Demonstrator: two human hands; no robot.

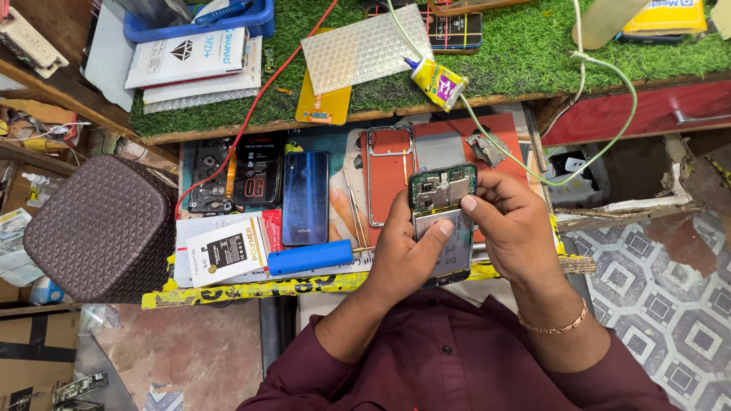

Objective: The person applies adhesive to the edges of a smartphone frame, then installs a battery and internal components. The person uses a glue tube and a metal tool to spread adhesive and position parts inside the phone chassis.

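While our left hand [407, 247] cradles the opened phone [443, 221] from below, with the thumb laid across the pale battery [449, 242], our right hand [509, 224] closes on its upper right edge, forefinger pressed against the side just under the green circuit board [442, 186]. Both hands are clamped on the handset, which we hold up over the near edge of the orange work mat [457, 137], above the bench rather than resting on it.

Judging how far the job has come: the back is already off, since board and battery lie bare, and a blue back cover [305, 196] lies face up to the left of the mat, though we cannot tell whether it belongs to this phone. A bare phone frame [390, 175] lies on the mat just beside the handset, and a small metal shield plate [486, 147] sits further back. A blue-handled screwdriver [308, 257] rests at the bench front, well to the left of our hands, untouched. A glue bottle [438, 81] lies tipped on the green turf shelf [533, 53] behind.

What remains, as we read it, is the inner work itself: the battery looks seated and the board is in place, so nothing inside appears removed yet.
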